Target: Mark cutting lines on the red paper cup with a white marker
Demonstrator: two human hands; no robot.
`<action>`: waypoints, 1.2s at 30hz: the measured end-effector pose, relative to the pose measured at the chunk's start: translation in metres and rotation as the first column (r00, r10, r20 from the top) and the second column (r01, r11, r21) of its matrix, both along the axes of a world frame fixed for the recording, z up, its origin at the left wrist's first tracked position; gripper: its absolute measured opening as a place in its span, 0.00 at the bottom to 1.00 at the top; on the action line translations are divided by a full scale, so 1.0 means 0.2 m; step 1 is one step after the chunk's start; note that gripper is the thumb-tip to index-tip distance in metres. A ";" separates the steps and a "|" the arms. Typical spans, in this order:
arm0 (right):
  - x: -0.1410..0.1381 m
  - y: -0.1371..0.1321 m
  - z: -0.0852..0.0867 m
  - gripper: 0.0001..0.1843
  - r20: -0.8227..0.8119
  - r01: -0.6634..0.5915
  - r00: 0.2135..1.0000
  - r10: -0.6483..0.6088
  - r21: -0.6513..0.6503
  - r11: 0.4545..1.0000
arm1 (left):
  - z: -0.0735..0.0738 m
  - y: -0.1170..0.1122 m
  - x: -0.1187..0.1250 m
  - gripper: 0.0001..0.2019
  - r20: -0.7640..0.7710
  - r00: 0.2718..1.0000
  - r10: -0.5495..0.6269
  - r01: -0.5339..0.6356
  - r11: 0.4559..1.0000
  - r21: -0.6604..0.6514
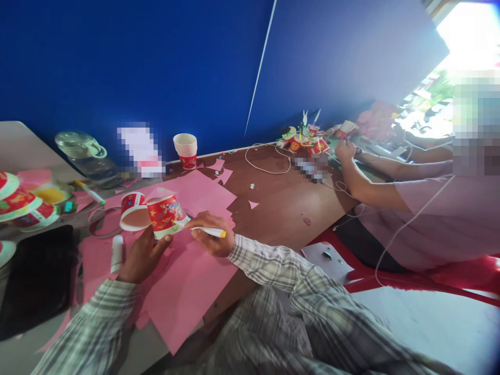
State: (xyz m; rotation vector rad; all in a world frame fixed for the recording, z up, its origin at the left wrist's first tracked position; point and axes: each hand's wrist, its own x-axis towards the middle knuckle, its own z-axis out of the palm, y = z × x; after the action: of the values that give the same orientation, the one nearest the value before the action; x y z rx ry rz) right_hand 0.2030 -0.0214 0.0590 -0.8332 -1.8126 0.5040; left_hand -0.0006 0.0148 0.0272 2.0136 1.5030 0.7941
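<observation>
My left hand [142,255] grips a red printed paper cup [166,213] held upside down on pink paper sheets [187,291]. My right hand [211,234] is closed round a white marker with a yellow end [209,231], its tip at the cup's rim. A second red cup [133,210] lies on its side just left of the held cup. A white glue stick [116,252] lies by my left wrist.
A stack of cups [186,150] stands by the blue wall. A clear jug [84,153], a green-capped marker [90,192] and several red bowls [23,205] sit at left, a black bag [37,276] below. Another person's hands [346,151] work at right, near a white cable [265,166].
</observation>
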 end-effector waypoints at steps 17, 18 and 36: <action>-0.04 0.02 -0.05 0.20 -0.275 0.055 0.954 -0.124 -0.244 0.968 | -0.01 0.00 -0.01 0.36 0.056 0.998 -0.027 0.026 0.999 0.024; -0.04 0.02 -0.05 0.21 -0.262 0.048 0.958 -0.118 -0.258 0.965 | -0.02 0.00 -0.01 0.37 0.060 0.998 -0.026 0.025 1.000 0.017; -0.05 0.01 -0.06 0.25 -0.093 0.077 0.991 -0.101 -0.226 0.971 | 0.04 -0.01 0.02 0.36 0.173 0.985 -0.009 0.019 0.998 -0.052</action>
State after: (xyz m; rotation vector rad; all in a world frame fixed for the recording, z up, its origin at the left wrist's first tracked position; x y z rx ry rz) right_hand 0.1922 -0.0200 0.0467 -1.0173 -1.6351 0.6883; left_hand 0.0029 0.0135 0.0358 1.8632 1.3953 0.8898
